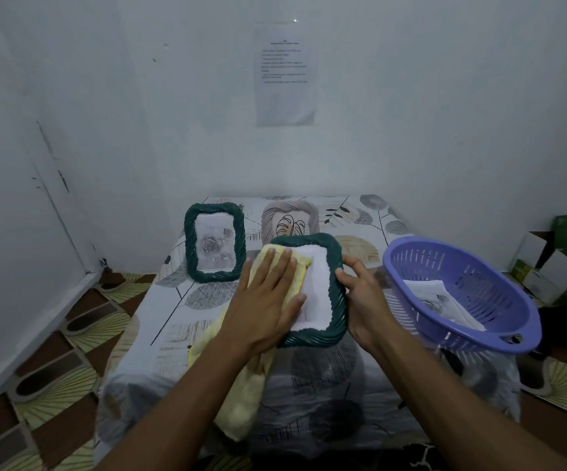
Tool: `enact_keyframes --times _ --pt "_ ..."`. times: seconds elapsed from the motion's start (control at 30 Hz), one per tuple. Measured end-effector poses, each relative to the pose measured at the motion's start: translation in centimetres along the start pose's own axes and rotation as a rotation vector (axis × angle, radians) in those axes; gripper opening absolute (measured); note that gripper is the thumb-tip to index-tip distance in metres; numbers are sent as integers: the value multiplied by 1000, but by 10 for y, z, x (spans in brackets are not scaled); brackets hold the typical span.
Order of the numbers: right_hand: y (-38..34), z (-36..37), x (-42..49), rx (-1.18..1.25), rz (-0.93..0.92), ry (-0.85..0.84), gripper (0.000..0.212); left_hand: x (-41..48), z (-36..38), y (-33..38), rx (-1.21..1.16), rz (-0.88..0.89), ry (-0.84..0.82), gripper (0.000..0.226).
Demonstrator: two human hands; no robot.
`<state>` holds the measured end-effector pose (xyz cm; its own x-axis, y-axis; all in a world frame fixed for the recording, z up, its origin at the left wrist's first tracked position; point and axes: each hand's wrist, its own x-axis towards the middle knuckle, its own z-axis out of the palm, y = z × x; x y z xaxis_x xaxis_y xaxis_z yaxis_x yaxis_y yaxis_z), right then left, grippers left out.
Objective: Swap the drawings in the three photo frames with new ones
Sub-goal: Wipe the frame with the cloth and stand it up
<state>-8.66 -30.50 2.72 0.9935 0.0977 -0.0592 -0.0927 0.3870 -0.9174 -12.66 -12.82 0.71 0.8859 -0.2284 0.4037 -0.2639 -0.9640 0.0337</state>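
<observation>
On a leaf-print table [173, 321], a green frame [190, 243] with a rose drawing [212, 244] stands at left. Beside it, the left hand [268, 300] presses a yellow cloth [241, 396], fingers flat, onto a second frame [309, 339], whose right rim the right hand [360, 297] grips with curled fingers. Loose drawings [445, 300] lie in a purple basket [532, 321] at right.

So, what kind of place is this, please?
Probably a small room in a home, used as a work corner: a cloth-covered table against bare white walls, a printed sheet taped up, and cardboard boxes beside a patterned floor.
</observation>
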Motion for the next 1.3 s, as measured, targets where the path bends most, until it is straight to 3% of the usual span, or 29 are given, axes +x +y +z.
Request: enact_keyframes --times 0.27,0.63,0.87,1.07,1.3 --pt "-20 -14 16 48 -66 119 27 -20 1 17 -39 133 -22 72" --pt "0 -8 2 53 -9 -18 25 23 1 13 -59 -11 29 79" --pt "0 -12 -3 64 9 -76 28 28 1 32 -88 58 23 66" --pt "-2 -23 -3 111 47 -87 28 20 -2 37 -91 221 -3 64" --pt "-5 -27 6 110 47 11 29 -15 1 33 -120 365 -41 56"
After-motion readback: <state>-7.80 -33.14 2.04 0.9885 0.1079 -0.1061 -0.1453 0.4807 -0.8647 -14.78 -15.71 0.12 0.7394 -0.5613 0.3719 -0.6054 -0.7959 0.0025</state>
